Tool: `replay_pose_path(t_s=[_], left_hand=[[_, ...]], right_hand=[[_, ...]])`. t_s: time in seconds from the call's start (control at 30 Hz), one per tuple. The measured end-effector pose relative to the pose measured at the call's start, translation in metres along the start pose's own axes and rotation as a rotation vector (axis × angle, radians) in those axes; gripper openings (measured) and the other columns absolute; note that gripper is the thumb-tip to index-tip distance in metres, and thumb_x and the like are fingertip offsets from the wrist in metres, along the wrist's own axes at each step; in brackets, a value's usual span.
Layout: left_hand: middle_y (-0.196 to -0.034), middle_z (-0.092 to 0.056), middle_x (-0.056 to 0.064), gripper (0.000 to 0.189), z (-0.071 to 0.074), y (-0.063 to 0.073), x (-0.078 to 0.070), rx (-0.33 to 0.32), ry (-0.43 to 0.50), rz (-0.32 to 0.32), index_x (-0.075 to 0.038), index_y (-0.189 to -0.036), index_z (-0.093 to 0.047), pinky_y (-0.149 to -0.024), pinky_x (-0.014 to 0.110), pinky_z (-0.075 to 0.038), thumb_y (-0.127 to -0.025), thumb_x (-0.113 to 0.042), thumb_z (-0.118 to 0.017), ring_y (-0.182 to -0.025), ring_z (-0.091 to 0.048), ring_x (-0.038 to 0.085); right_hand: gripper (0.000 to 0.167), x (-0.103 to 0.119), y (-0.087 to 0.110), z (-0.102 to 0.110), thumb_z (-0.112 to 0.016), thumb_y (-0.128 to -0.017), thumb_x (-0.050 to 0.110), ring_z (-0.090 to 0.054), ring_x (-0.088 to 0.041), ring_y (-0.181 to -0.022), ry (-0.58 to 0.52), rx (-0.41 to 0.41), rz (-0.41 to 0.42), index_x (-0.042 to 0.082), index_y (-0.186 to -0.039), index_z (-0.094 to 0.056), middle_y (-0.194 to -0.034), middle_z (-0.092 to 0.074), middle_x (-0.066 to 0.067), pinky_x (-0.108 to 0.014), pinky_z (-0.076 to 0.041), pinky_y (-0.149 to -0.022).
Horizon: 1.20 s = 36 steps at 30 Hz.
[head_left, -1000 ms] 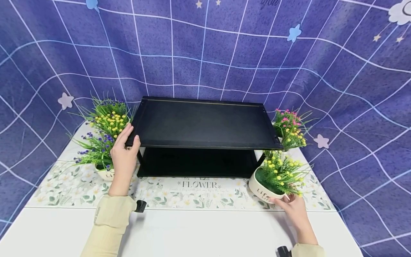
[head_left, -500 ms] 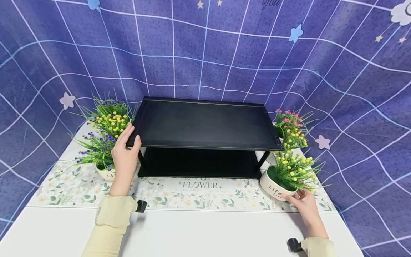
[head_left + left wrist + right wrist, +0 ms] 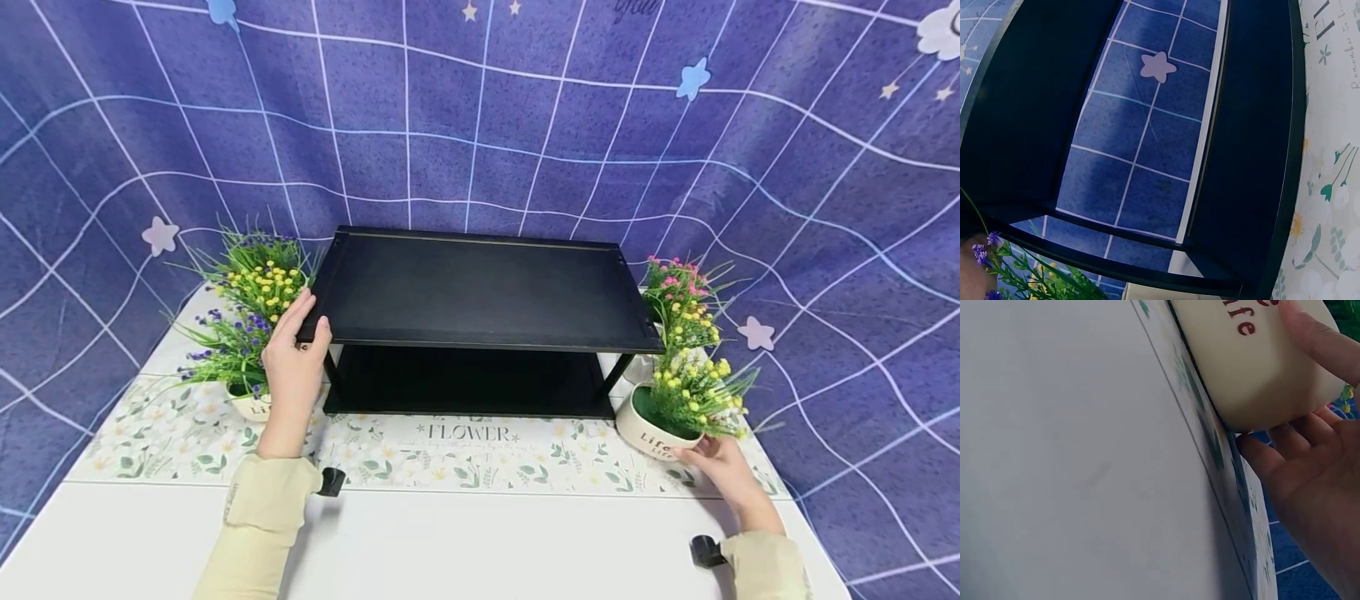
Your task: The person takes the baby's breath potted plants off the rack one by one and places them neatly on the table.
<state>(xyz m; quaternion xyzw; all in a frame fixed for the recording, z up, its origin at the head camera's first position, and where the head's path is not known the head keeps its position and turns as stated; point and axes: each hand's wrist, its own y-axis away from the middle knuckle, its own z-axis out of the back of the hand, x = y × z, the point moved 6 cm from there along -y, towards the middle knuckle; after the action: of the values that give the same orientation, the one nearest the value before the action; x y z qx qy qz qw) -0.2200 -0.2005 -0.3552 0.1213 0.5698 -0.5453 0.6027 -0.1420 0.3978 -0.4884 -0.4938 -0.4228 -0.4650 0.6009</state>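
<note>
In the head view my left hand (image 3: 294,367) rests on the front left corner of a black two-tier shelf (image 3: 480,292), its fingers straight along the side edge and the thumb at the front. At the shelf's right front, my right hand (image 3: 727,475) holds the side of a cream oval flowerpot (image 3: 651,435) with yellow artificial flowers (image 3: 701,392) and lettering on its front. The right wrist view shows the thumb on the lettered side of this pot (image 3: 1260,369) and the other fingers curled at its end. Only a blurred part of the left hand (image 3: 975,269) appears in the left wrist view.
Purple-flowered (image 3: 232,350) and yellow-flowered potted plants (image 3: 266,287) stand left of the shelf. Pink-and-yellow flowers (image 3: 682,296) rise behind the held pot. A floral mat (image 3: 465,454) lies across the white table (image 3: 487,542); a blue gridded cloth (image 3: 480,108) hangs behind.
My right hand has moved the yellow-flowered pot to the right and slightly back, away from the shelf's front right leg. My left hand has kept its place on the shelf corner.
</note>
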Motion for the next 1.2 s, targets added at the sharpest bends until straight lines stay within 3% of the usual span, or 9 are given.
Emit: replay_pose_path(t_s=[0.13,0.27,0.37,0.47,0.63,0.73,0.87,1.03,1.2], left_hand=[[-0.144,-0.053,-0.003,0.04,0.0,0.0,0.0,0.001,0.002,0.004,-0.011,-0.134,-0.059,-0.114,0.041,-0.036,-0.096,-0.023,-0.059,-0.137,-0.045,0.019],[-0.144,-0.053,-0.004,0.04,0.0,0.0,0.0,-0.002,0.0,0.006,-0.012,-0.134,-0.06,-0.113,0.041,-0.037,-0.096,-0.023,-0.059,-0.137,-0.046,0.018],[-0.143,-0.054,-0.004,0.04,0.0,0.0,0.001,-0.006,-0.002,0.003,-0.011,-0.134,-0.06,-0.113,0.041,-0.037,-0.096,-0.022,-0.059,-0.137,-0.046,0.018],[-0.143,-0.054,-0.004,0.04,0.0,0.0,0.001,-0.008,-0.002,-0.002,-0.011,-0.134,-0.06,-0.113,0.04,-0.037,-0.095,-0.022,-0.059,-0.137,-0.047,0.018],[-0.143,-0.054,-0.003,0.04,0.001,0.0,0.0,-0.009,-0.004,-0.005,-0.012,-0.134,-0.06,-0.114,0.041,-0.037,-0.096,-0.023,-0.059,-0.137,-0.046,0.019],[-0.144,-0.054,-0.002,0.04,0.001,0.0,-0.001,-0.008,-0.002,-0.006,-0.011,-0.134,-0.06,-0.113,0.042,-0.037,-0.096,-0.023,-0.058,-0.137,-0.046,0.019],[-0.143,-0.054,-0.002,0.039,0.001,0.0,-0.001,-0.011,-0.004,-0.011,-0.011,-0.134,-0.06,-0.112,0.042,-0.038,-0.096,-0.022,-0.059,-0.136,-0.047,0.019],[-0.142,-0.055,-0.003,0.039,0.0,-0.001,0.002,-0.018,-0.003,-0.019,-0.01,-0.132,-0.061,-0.113,0.04,-0.038,-0.095,-0.02,-0.06,-0.136,-0.047,0.019],[-0.143,-0.054,-0.004,0.039,-0.001,-0.001,0.002,-0.01,0.001,-0.018,-0.011,-0.133,-0.061,-0.113,0.041,-0.038,-0.095,-0.022,-0.06,-0.136,-0.047,0.018]], right_hand=[[0.052,0.0,0.0,0.002,-0.057,-0.087,-0.014,-0.063,0.008,-0.101,0.018,0.022,0.009,0.027,-0.119,-0.056,-0.108,-0.068,0.02,-0.008,-0.05,-0.084],[0.053,0.0,-0.003,0.008,-0.059,-0.09,-0.009,-0.059,0.012,-0.105,0.047,-0.041,-0.062,0.022,-0.132,-0.047,-0.119,-0.061,0.022,-0.006,-0.048,-0.087],[0.068,0.0,-0.004,0.012,-0.062,-0.092,0.001,-0.047,0.017,-0.118,0.101,-0.102,-0.162,0.008,-0.15,-0.028,-0.149,-0.045,0.001,-0.001,-0.042,-0.091],[0.08,0.0,-0.004,0.012,-0.063,-0.092,0.006,-0.039,0.024,-0.115,0.147,-0.13,-0.215,-0.009,-0.151,-0.012,-0.159,-0.021,-0.015,0.002,-0.037,-0.091],[0.074,0.001,-0.006,0.008,-0.066,-0.089,0.0,-0.045,0.025,-0.108,0.166,-0.161,-0.199,-0.016,-0.146,-0.021,-0.141,-0.045,0.005,0.0,-0.041,-0.091],[0.077,0.001,-0.008,0.006,-0.067,-0.09,0.007,-0.049,-0.003,-0.131,0.251,-0.178,-0.248,-0.014,-0.147,-0.021,-0.146,-0.044,-0.012,0.002,-0.04,-0.088],[0.083,0.0,-0.01,0.007,-0.067,-0.092,0.018,-0.028,-0.049,-0.139,0.333,-0.185,-0.341,-0.014,-0.149,-0.015,-0.153,-0.021,-0.036,0.005,-0.037,-0.082],[0.084,0.0,-0.015,0.008,-0.066,-0.092,0.017,-0.026,-0.052,-0.139,0.342,-0.186,-0.339,-0.012,-0.15,-0.013,-0.154,-0.02,-0.035,0.002,-0.037,-0.087],[0.087,-0.002,-0.019,0.012,-0.064,-0.094,0.022,-0.023,-0.049,-0.142,0.365,-0.177,-0.349,-0.009,-0.152,-0.007,-0.156,-0.015,-0.034,-0.012,-0.037,-0.103]])
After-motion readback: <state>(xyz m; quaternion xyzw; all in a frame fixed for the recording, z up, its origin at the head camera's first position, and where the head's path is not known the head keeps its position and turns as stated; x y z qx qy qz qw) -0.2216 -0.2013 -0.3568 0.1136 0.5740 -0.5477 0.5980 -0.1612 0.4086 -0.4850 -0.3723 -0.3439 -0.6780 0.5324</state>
